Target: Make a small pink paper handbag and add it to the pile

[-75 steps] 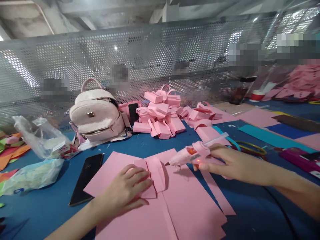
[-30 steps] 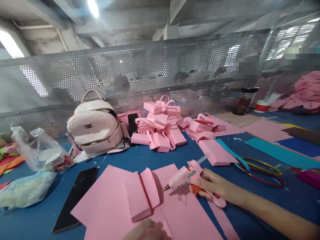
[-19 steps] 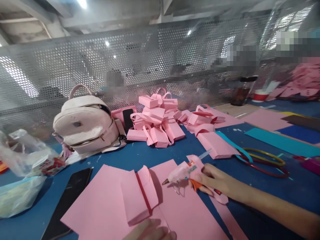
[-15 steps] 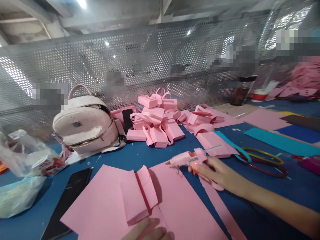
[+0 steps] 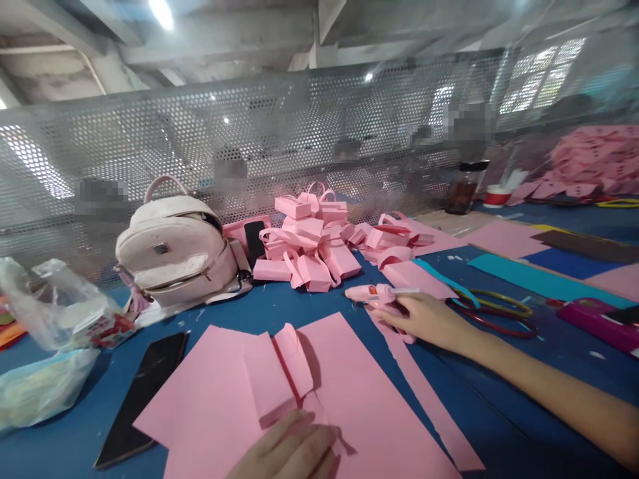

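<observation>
My right hand (image 5: 417, 316) is closed on a pink hot glue gun (image 5: 375, 293), its nozzle pointing left. The gun is low over the blue table, by a long pink paper strip (image 5: 429, 402). At the bottom, my left hand (image 5: 294, 446) has its fingers curled together at the near end of a small folded pink paper box (image 5: 269, 382). One flap of the box stands up along a red-looking gap. Beneath the box lie large pink paper sheets (image 5: 384, 406). My left fingertips are partly hidden.
Finished pink paper bags (image 5: 312, 239) are heaped behind, beside a pale backpack (image 5: 172, 249). A black phone (image 5: 142, 399) and plastic bags (image 5: 47, 386) lie left. To the right are tape rings (image 5: 504, 306), a teal strip (image 5: 544, 283) and a purple tool (image 5: 599, 322). A perforated metal screen (image 5: 279, 133) stands behind.
My right hand has moved the glue gun back and slightly left, away from the large sheet. My left hand has come further into view at the box's near end. The view has shifted slightly.
</observation>
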`<state>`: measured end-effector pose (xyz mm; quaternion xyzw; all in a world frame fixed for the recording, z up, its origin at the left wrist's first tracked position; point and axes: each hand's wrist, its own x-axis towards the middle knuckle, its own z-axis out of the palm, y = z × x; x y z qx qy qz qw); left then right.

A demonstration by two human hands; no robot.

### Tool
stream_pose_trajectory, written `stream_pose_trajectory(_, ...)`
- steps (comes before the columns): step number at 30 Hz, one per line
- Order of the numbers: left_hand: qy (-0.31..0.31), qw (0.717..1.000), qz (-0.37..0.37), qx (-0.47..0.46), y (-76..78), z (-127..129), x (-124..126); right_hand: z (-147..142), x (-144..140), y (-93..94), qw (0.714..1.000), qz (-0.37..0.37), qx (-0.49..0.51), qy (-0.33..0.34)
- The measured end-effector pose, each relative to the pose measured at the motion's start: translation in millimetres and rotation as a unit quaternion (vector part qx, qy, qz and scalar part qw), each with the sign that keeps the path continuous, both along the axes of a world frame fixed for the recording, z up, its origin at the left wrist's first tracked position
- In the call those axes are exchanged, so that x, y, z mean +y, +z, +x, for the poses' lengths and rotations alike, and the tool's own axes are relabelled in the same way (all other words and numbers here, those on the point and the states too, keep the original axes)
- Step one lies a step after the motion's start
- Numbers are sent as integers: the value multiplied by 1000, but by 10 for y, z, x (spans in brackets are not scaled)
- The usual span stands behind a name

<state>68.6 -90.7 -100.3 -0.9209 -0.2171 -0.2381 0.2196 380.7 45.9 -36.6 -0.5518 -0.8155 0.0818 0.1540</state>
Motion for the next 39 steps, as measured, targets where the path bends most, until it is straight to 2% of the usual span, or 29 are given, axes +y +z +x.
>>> stream_pose_trajectory(3, -11, 1000, -15, -7, 61, -64, 0, 78, -131, 127, 998, 25, -50, -22)
stream_pose_trajectory(6, -4, 998, -55, -9, 97, -117, -9, 150, -399, 241, 977, 148, -135, -70)
stream_pose_trajectory(7, 1, 997, -83, -10, 105, -127, -17, 141, -513, 277, 968, 199, -142, -66)
stream_pose_trajectory(8, 9, 993, -118, -17, 113, -131, -27, 108, -630, 312, 961, 246, -121, -46)
stream_pose_trajectory(10, 40, 979, -192, -56, 120, -119, -55, -39, -840, 366, 958, 277, -29, 73)
stream_pose_trajectory(12, 71, 963, -236, -110, 115, -91, -91, -260, -974, 380, 943, 238, 62, 222)
stream_pose_trajectory(14, 92, 956, -239, -145, 101, -63, -124, -497, -1009, 333, 925, 207, 118, 297)
stream_pose_trajectory(17, 110, 955, -226, -156, 78, -52, -156, -778, -927, 173, 901, 200, 126, 364)
stream_pose_trajectory(22, 119, 957, -218, -152, 60, -96, -145, -1003, -722, -97, 902, 128, 196, 363)
stream_pose_trajectory(27, 121, 962, -204, -138, 35, -114, -101, -1017, -640, -227, 892, 51, 281, 351)
stream_pose_trajectory(32, 127, 970, -164, -126, -2, -95, -61, -997, -647, -285, 889, 41, 288, 354)
stream_pose_trajectory(35, 132, 975, -137, -118, -1, -104, -16, -1007, -648, -316, 875, 44, 314, 365)
stream_pose_trajectory(39, 89, 985, -109, -103, 24, -134, 37, -1015, -638, -355, 859, 55, 337, 382)
